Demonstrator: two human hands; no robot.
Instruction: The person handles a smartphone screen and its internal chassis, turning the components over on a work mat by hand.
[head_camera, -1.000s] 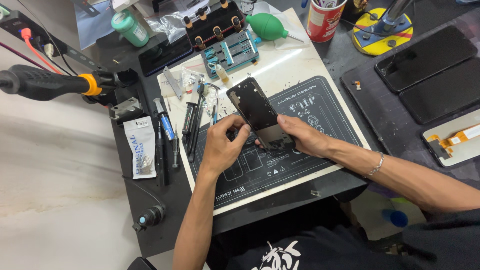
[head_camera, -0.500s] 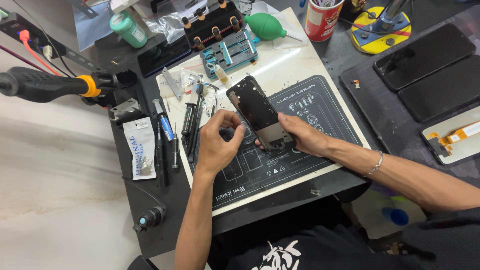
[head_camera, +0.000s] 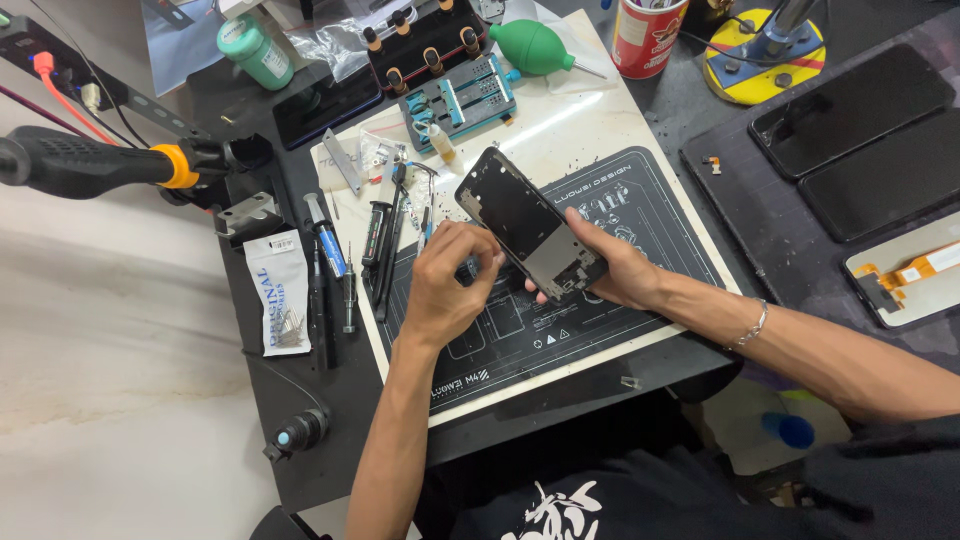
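My right hand (head_camera: 612, 272) holds an opened black phone body (head_camera: 520, 215) from below, tilted above the dark repair mat (head_camera: 640, 210). The phone's inner side faces up, with a bare metal plate near its lower end. My left hand (head_camera: 448, 288) sits just left of the phone. Its fingertips are pinched together against the phone's left edge. Whether something small sits between them is too hard to tell.
Screwdrivers and tweezers (head_camera: 345, 265) lie left of the mat beside a white packet (head_camera: 278, 290). Farther back stand a blue clamp fixture (head_camera: 460, 100), a green blower (head_camera: 532, 46), a green bottle (head_camera: 256, 48) and a red cup (head_camera: 646, 34). Black screens (head_camera: 850, 95) lie at the right. A black handle (head_camera: 90, 165) juts in from the left.
My left hand has lifted slightly from the mat, and its fingers have closed in on the phone's left edge. The right hand keeps the phone in about the same place.
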